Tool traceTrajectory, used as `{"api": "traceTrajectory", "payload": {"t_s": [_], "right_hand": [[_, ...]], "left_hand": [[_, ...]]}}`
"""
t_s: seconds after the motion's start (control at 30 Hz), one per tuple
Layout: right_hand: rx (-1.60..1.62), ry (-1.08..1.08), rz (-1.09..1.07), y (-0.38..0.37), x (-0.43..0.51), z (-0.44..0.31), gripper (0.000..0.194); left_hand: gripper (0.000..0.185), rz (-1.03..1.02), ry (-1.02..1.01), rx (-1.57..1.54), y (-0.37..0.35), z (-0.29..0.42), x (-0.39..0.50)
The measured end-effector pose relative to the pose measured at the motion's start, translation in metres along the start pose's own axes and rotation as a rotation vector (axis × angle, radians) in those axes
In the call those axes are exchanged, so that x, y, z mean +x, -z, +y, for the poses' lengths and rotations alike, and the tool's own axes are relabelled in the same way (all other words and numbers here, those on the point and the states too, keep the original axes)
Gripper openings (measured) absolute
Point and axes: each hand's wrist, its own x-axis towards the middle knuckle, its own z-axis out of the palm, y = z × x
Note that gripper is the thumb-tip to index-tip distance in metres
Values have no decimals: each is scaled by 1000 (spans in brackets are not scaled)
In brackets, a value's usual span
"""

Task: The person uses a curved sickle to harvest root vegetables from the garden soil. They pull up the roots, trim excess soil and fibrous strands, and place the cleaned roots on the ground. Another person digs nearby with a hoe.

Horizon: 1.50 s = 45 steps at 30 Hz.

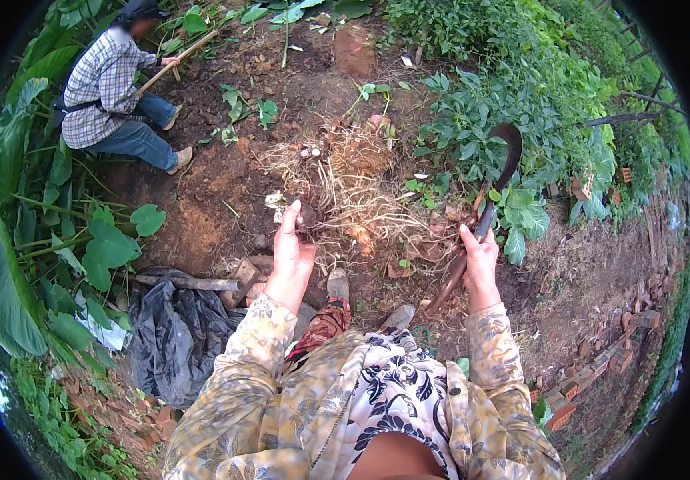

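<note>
My right hand is closed around the handle of a sickle. Its dark curved blade points up and away from me, beside the leafy plants. In my left hand is a dark, soil-covered root clump with a pale cut part at its far side; my fingers hide some of it. Just beyond my hands lies a heap of pale, stringy roots on the brown soil. A few small whitish pieces rest at the heap's far left.
At upper left a person in a plaid shirt grips a long wooden handle. Large-leaved plants line the left. Black plastic sheeting lies near my left, below a wooden pole. Bricks edge the lower right.
</note>
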Motion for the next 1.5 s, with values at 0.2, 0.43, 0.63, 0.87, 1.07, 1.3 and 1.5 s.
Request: {"api": "traceTrajectory", "payload": {"t_s": [0.2, 0.43, 0.63, 0.87, 1.07, 1.3, 1.5], "right_hand": [[-919, 723, 124, -46, 44, -53, 45], [-624, 548, -313, -78, -99, -61, 30], [-571, 826, -534, -76, -149, -77, 30], [-1025, 476, -546, -44, -121, -55, 29], [-619, 708, -469, -41, -126, -71, 28], [-1024, 434, -569, -26, -115, -62, 26], [-723, 449, -544, -10, -109, -71, 31]], "left_hand": [[26, -151, -240, -31, -27, 76, -12], [35, -215, -518, 152, -49, 106, -53], [46, -192, -715, 232, -56, 72, -92], [45, -181, -876, 254, -77, 52, -131], [37, -170, -862, 172, -83, 58, -140], [44, -117, -773, 196, -82, 41, -133], [34, -119, -479, 65, -58, 43, -130]]}}
